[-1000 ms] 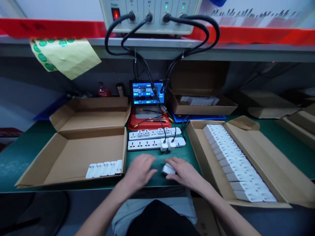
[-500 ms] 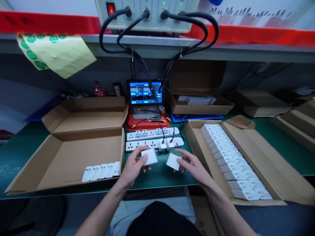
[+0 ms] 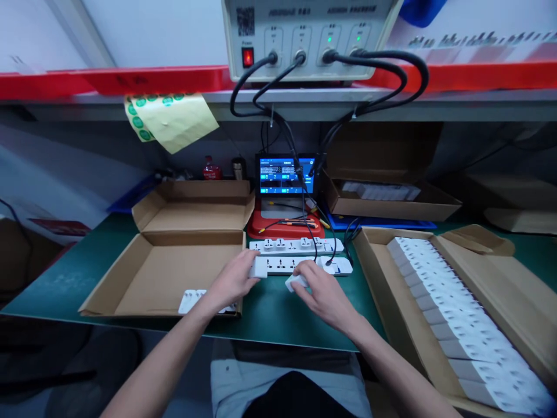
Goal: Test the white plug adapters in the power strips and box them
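Two bare hands at a green desk [image 3: 270, 328]: left hand [image 3: 232, 280] (its grip pressed against the end of a white power strip [image 3: 282, 266], seemingly to steady it) and right hand [image 3: 322, 296], fingers curled, pinching a white plug adapter [image 3: 296, 283] just beside the strip.

Bare forearms [image 3: 161, 360], pale grey smock [image 3: 224, 377]

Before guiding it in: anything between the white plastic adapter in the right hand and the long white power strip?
Nothing visible. The white plastic adapter in the right hand sits at the front edge of the long white power strip.
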Motion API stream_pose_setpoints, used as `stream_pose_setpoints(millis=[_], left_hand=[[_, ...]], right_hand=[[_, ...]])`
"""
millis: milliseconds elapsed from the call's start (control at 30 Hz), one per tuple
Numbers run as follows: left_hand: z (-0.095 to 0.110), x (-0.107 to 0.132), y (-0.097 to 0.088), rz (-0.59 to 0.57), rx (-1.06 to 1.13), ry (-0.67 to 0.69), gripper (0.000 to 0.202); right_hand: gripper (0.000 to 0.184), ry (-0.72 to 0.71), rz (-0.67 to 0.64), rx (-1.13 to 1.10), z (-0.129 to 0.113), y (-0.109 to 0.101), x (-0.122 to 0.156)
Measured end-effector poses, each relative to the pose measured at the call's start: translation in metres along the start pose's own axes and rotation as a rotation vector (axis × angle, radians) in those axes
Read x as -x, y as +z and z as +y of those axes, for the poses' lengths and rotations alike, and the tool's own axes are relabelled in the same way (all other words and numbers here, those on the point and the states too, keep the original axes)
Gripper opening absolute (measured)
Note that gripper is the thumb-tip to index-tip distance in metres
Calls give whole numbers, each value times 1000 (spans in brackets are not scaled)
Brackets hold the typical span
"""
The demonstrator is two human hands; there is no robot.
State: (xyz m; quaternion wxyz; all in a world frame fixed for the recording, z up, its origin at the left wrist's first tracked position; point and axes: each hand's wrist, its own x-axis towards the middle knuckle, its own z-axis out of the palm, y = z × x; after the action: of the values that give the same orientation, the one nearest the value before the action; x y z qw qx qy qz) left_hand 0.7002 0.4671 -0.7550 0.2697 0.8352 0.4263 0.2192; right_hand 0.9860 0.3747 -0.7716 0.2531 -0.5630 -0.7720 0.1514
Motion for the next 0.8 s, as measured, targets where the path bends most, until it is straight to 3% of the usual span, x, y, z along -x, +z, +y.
stream_pose_setpoints(millis=[67, 200, 367, 600, 800], left_hand=[[3, -7, 7, -74, -136, -1, 52], [13, -22, 18, -204, -347, -18, 44], [19, -37, 21, -294, -434, -27, 42], [13, -42, 36, -305, -407, 5, 53], [11, -41, 47, -200, -349, 29, 51]], right_hand=[[14, -29, -41, 114, 1, 6, -9], [28, -5, -160, 294, 4, 11, -28], [34, 27, -311, 389, -2, 9, -50], [48, 79, -421, 422, -5, 19, -67], [46, 58, -363, 416, -13, 27, -71]])
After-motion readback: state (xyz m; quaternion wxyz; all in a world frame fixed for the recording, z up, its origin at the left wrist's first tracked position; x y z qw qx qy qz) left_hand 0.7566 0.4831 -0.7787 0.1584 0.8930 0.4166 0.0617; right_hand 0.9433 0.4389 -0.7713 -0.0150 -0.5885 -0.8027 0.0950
